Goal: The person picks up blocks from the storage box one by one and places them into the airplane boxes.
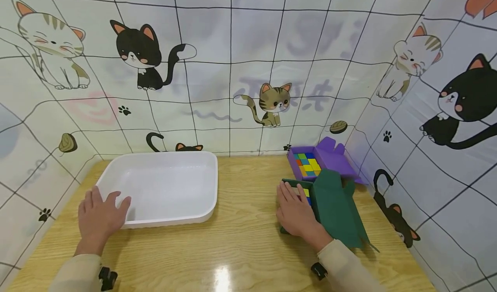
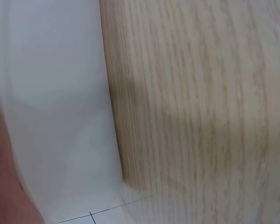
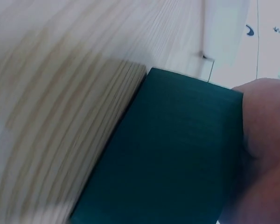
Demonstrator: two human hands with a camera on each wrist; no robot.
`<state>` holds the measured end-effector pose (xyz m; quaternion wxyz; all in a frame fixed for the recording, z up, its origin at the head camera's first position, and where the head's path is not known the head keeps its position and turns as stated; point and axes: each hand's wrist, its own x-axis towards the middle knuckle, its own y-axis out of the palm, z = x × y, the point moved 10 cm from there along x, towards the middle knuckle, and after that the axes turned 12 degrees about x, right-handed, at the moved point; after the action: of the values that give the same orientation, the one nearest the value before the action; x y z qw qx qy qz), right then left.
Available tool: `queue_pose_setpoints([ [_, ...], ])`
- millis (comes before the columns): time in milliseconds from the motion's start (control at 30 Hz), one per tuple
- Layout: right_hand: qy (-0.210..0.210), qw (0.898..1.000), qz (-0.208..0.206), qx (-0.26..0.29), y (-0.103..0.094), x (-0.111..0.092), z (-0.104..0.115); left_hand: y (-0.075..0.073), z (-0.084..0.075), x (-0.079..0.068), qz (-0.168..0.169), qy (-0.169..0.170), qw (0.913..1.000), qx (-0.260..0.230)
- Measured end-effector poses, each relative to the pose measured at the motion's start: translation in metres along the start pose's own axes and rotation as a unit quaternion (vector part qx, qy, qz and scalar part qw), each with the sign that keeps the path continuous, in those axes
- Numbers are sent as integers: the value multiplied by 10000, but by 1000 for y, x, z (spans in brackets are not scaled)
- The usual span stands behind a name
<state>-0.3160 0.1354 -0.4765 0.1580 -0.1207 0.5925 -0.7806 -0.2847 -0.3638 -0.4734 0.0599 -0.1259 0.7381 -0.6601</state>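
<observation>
My left hand (image 1: 99, 214) rests at the left front corner of a white plastic basin (image 1: 211, 188), its fingers spread across the rim. In the left wrist view, part of that hand (image 2: 7, 172) shows beside the basin's outer wall (image 2: 60, 93). My right hand (image 1: 297, 212) lies over a green cardboard box (image 1: 338, 214) whose lid is folded open to the right. Its straight fingers reach across the colored blocks (image 1: 306, 193) inside and hide most of them. The right wrist view shows the box's green side wall (image 3: 168, 144) beside the hand (image 3: 268, 140).
Behind the green box stands an open purple cardboard box (image 1: 292, 164) filled with blue, green, yellow and orange blocks (image 1: 308, 164). Both boxes sit at the right of the wooden table (image 1: 244, 240). A cat-patterned wall covering (image 1: 209, 85) borders the table's back and sides.
</observation>
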Motion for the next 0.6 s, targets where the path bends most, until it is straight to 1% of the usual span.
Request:
queue_pose_setpoints([
  [133,-286,9996,-41,-47,-6,-9,-10,0,-1,0,-12,-15,10000,17],
  [233,-519,9985,-166,-86,-11,-15,-11,0,-1,1,-14,-13,10000,43],
  [300,-583,9979,-238,-125,-13,-19,-11,0,-1,1,-11,-10,10000,53],
  [400,-549,9979,-302,-179,-12,-21,-11,1,-1,1,7,-3,10000,69],
  [600,-227,9986,-378,-281,-7,-20,-11,1,0,1,61,-36,10000,63],
])
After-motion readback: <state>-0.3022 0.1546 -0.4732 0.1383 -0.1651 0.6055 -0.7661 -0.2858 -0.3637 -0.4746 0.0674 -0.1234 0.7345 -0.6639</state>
